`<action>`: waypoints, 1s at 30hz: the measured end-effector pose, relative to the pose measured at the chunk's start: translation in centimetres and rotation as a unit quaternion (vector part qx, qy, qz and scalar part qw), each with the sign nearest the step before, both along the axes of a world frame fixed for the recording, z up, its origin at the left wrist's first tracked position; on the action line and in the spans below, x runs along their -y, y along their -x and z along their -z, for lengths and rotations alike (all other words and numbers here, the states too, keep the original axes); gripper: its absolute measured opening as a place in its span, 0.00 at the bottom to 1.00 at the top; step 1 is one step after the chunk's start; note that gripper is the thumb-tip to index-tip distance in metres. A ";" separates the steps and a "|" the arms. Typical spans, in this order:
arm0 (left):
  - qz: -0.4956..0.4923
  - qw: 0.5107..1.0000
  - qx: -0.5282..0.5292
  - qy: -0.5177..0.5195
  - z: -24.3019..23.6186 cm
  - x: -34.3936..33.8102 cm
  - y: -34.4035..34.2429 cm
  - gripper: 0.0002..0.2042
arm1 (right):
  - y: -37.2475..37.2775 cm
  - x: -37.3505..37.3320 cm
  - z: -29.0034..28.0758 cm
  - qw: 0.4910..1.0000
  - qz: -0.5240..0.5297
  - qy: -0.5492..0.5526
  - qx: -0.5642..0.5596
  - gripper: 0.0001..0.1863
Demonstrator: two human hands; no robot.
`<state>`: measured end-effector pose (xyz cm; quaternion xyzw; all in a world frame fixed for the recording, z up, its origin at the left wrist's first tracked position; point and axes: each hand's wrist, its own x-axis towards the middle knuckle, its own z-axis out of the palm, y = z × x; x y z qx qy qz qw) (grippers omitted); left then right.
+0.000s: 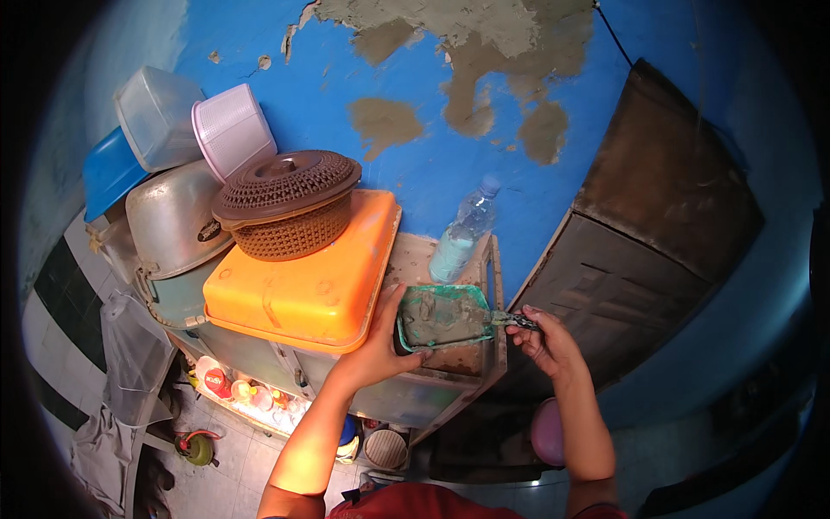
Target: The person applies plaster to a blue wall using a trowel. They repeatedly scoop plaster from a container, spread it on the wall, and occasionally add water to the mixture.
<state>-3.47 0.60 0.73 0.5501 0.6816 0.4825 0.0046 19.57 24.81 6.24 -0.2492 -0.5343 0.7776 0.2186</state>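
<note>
A green rectangular tub (474, 290) of wet grey-brown mortar (443, 318) sits at the right end of the cabinet top. My left hand (377, 348) grips its left side, thumb along the near edge and fingers up the far side. In my right hand (550, 344) is the dark handle of a putty knife (520, 321), its mortar-smeared metal end at the tub's right rim. How much of the blade lies in the mortar I cannot tell. Behind the tub stands a clear plastic bottle (456, 248), partly filled with something pale blue.
An orange plastic box (285, 303) with a brown lidded basket (290, 212) on it crowds my left hand. Metal and plastic basins (169, 221) are stacked further left. Mortar patches (385, 125) mark the blue wall. A tall dark cabinet (622, 268) stands at right.
</note>
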 end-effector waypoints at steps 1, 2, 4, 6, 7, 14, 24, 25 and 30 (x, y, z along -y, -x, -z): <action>0.002 1.000 0.004 -0.003 0.2 0.0 0.0 0.56 | -0.4 0.1 0.4 1.000 -0.003 0.005 -0.003 0.12; 0.003 1.000 0.009 -0.007 0.2 0.0 0.0 0.56 | -1.0 0.1 0.8 1.000 -0.004 0.008 -0.009 0.13; -0.003 1.000 -0.005 -0.004 0.4 0.1 -0.1 0.56 | -1.9 0.8 0.9 1.000 -0.007 0.001 -0.005 0.13; 0.009 1.000 0.006 -0.002 0.3 0.2 0.0 0.56 | -2.6 1.4 0.5 1.000 -0.017 -0.013 -0.002 0.14; 0.023 0.999 0.024 -0.002 0.0 0.0 0.2 0.56 | -2.8 1.6 0.3 0.999 -0.026 -0.024 -0.002 0.15; 0.001 1.000 0.006 0.000 0.5 0.4 0.0 0.56 | -3.2 3.3 -0.9 0.995 -0.054 -0.082 0.022 0.16; -0.001 1.000 -0.002 0.024 0.6 0.3 0.1 0.57 | -1.7 4.3 -4.0 0.987 -0.032 -0.160 -0.012 0.12; -0.002 1.000 -0.001 0.026 0.8 0.2 0.2 0.57 | -1.2 4.1 -4.7 0.983 -0.049 -0.174 -0.021 0.13; -0.011 1.000 -0.023 0.003 0.6 0.3 0.0 0.55 | 2.4 3.9 -10.6 0.978 -0.045 -0.199 -0.044 0.14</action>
